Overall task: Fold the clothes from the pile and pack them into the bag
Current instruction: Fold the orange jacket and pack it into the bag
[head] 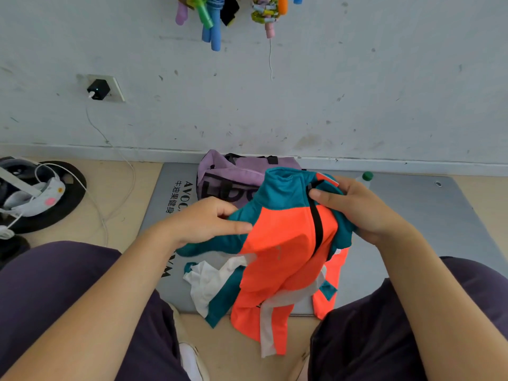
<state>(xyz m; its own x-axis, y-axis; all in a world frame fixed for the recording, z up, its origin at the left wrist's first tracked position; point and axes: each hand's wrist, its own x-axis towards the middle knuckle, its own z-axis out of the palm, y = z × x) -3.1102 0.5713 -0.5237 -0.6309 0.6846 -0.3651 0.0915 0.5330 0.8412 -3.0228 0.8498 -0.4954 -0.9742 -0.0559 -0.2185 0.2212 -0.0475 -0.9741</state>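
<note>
An orange, teal and white zip jacket (286, 243) hangs in front of me above a grey mat (417, 210). My left hand (211, 218) pinches its teal shoulder on the left side. My right hand (354, 207) grips the teal collar area beside the black zipper. The jacket's lower part and sleeves trail down onto the mat between my knees. Behind it, against the wall, a purple duffel bag (233, 171) with black lettering sits on the mat, partly hidden by the jacket.
A clear bottle with a green cap (367, 177) stands on the mat behind my right hand. A headset and white cables (35, 193) lie on the floor at left. A charger (97, 89) is plugged into the wall. Coloured items hang above.
</note>
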